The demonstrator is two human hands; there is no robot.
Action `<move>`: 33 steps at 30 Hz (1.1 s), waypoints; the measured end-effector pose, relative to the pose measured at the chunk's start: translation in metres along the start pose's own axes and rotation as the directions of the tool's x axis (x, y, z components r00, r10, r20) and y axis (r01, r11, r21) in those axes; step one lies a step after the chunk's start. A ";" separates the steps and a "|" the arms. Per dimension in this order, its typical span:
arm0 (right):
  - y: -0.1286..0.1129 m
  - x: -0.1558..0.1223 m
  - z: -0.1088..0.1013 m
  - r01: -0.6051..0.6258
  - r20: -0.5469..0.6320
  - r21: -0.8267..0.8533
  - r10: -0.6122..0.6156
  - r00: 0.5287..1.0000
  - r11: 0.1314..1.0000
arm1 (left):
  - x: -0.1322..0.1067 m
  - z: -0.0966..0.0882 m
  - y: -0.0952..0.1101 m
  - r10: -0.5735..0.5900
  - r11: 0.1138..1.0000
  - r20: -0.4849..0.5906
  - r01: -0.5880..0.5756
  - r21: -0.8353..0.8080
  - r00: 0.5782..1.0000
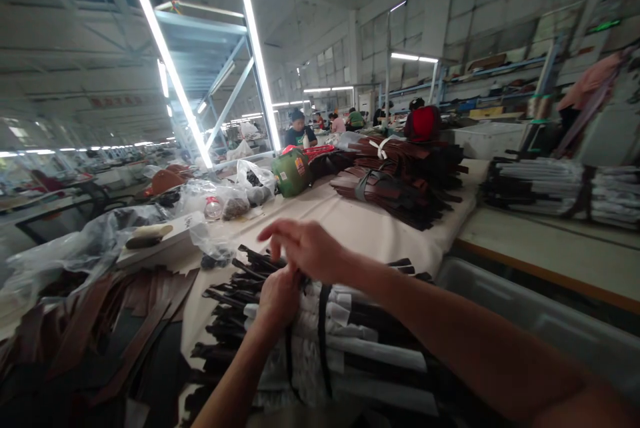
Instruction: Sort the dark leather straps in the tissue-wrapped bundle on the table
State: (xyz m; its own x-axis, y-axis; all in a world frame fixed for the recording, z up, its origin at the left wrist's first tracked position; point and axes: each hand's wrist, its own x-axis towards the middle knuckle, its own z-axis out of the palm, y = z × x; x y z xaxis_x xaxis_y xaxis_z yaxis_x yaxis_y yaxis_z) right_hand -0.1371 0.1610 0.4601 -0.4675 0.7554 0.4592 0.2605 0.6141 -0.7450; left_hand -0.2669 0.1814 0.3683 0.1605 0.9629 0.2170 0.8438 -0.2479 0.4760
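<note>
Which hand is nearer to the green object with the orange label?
Right: the right hand is on the near side of the green object, apart from it; the left hand is farther back, at the strapped bundle.

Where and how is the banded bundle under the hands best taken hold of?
Probably grip the bundle at its pale middle, beside the black bands, coming down from above. It lies flat with much of its top exposed, and the bands run across it there. Its dark strip ends fan out separately on the picture's left, so gripping those might pull single strips out.
</note>
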 end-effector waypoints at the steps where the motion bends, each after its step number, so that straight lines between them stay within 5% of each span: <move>1: 0.013 0.005 -0.017 -0.117 -0.034 -0.172 0.113 0.993 0.978 | -0.001 0.000 0.000 0.022 1.000 0.015 -0.022 0.015 1.000; 4: 0.058 0.008 -0.041 -0.219 0.048 -0.277 0.241 0.969 0.936 | -0.003 0.000 0.001 0.090 0.994 0.054 -0.093 0.063 0.994; 11: 0.106 -0.017 -0.018 -0.244 0.158 -0.285 0.297 0.942 0.927 | -0.010 0.001 -0.001 0.086 0.993 0.008 -0.086 0.083 0.996; 16: 0.118 -0.023 -0.023 -0.306 0.131 -0.214 0.338 0.932 0.928 | -0.012 0.003 -0.002 0.065 0.998 -0.055 -0.064 0.020 0.996; 22: 0.124 -0.020 -0.014 -0.337 -0.036 -0.071 0.335 0.942 0.939 | -0.013 0.001 0.000 0.043 0.989 -0.055 -0.051 -0.137 0.998; 28: 0.110 -0.023 0.002 -0.276 -0.116 0.029 0.278 0.954 0.961 | -0.012 0.003 0.000 0.007 0.983 -0.060 -0.018 -0.185 0.998; 33: 0.093 -0.034 0.013 -0.175 -0.060 0.018 0.176 0.983 0.984 | -0.010 0.006 -0.003 0.034 0.986 -0.037 -0.040 -0.160 0.999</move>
State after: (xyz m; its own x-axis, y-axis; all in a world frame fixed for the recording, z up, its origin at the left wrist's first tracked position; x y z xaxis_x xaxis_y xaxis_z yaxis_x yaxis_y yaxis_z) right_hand -0.1080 0.1892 0.3688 -0.3629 0.8639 0.3492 0.3233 0.4682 -0.8223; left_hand -0.2677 0.1729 0.3600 0.1701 0.9493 0.2643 0.7440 -0.2996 0.5973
